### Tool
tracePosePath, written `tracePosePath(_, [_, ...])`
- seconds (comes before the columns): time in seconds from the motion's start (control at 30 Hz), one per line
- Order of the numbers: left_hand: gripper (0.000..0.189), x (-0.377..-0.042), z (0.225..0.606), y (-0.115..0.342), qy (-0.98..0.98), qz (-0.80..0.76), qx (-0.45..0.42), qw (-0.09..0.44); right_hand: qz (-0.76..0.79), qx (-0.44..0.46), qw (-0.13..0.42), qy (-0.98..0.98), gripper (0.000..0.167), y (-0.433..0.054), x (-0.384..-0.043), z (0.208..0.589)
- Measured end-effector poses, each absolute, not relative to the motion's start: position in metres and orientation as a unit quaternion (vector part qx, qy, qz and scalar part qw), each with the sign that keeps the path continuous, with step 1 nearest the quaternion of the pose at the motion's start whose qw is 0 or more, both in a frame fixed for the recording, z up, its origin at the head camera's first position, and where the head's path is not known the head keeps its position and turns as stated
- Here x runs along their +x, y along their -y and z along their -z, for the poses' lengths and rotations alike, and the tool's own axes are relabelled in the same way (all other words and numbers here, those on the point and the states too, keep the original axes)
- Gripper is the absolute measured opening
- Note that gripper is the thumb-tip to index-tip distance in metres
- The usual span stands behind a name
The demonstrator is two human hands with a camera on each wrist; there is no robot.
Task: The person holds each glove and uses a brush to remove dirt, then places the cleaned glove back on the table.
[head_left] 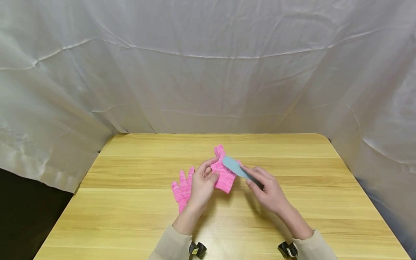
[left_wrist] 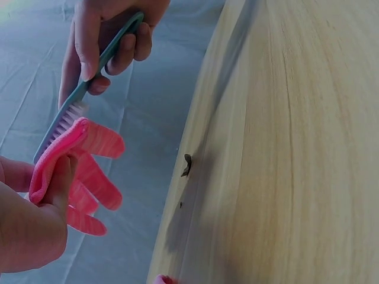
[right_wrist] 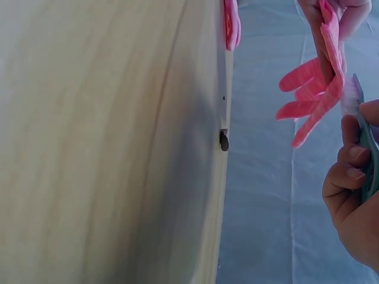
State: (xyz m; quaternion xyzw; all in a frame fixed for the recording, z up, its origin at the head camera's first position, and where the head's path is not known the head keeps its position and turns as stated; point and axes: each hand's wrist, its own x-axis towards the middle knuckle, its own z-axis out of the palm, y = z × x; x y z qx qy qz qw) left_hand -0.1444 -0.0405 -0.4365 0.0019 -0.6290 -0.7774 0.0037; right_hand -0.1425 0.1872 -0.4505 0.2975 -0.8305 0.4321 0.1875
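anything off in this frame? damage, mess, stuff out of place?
Nothing stands out. The left hand holds one pink glove up while the right hand lays the teal brush against it. The second glove lies flat on the table.

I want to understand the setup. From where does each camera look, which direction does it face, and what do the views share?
Head: above, facing forward and down at the wooden table; both forearms, left hand, right hand.
Left wrist: by the left hand, facing the held pink glove and teal brush.
Right wrist: by the right hand, facing the same glove.
All three share glove and brush; a second pink glove lies on the table.
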Motion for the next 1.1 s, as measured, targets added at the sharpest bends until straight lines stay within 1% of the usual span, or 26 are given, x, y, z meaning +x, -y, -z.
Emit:
tracePosePath(0.4, [0.049,-0.146,0.439,0.041,0.630,0.776,-0.001,0.012,-0.422,0.287,0.188,0.839,0.048,-0.193,-0.146,0.454])
tracePosePath(0.67, [0.049,-0.146,0.438,0.042,0.619,0.785,0.002,0.014,-0.409,0.238,0.221,0.853,0.051,-0.199,-0.148,0.453])
tracePosePath(0.8, [0.049,-0.147,0.438,0.043,0.616,0.788,0.003,0.011,-0.424,0.221,0.225,0.849,0.050,-0.201,-0.149,0.451])
tracePosePath(1.1, [0.036,-0.148,0.437,0.042,0.614,0.789,0.000,0.022,-0.438,0.216,0.219,0.844,0.050,-0.200,-0.148,0.449])
